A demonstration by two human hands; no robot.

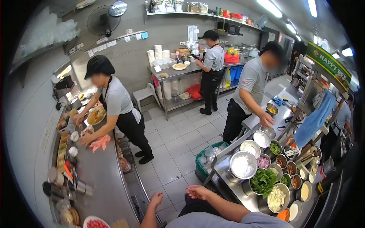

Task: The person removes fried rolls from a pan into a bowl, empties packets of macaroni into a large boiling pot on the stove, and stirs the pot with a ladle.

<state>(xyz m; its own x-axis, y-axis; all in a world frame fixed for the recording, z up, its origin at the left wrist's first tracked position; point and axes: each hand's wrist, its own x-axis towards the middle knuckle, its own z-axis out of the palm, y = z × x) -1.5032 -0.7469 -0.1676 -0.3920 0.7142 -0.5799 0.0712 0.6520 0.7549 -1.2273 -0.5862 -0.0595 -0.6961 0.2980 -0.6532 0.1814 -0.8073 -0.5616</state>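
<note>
My left hand (156, 198) is held in front of my body above the tiled floor, its fingers curled in loosely with nothing visible in them. To its right, my right hand (198, 192) is turned partly palm up with the fingers stretched out and apart, and it holds nothing. The two hands do not touch each other. Closest to my right hand are the steel prep counter (220, 178) and a large steel bowl of white contents (243, 165). A bowl of green leaves (264, 181) and one of chopped pale vegetable (278, 198) stand beside it.
At the left steel counter (102, 182) a person (118, 98) handles food near a pink cloth (100, 143). Another person (249, 83) reaches over the right counter. A third (213, 60) stands at the back table (178, 72). A green-lined bin (209, 156) sits on the floor.
</note>
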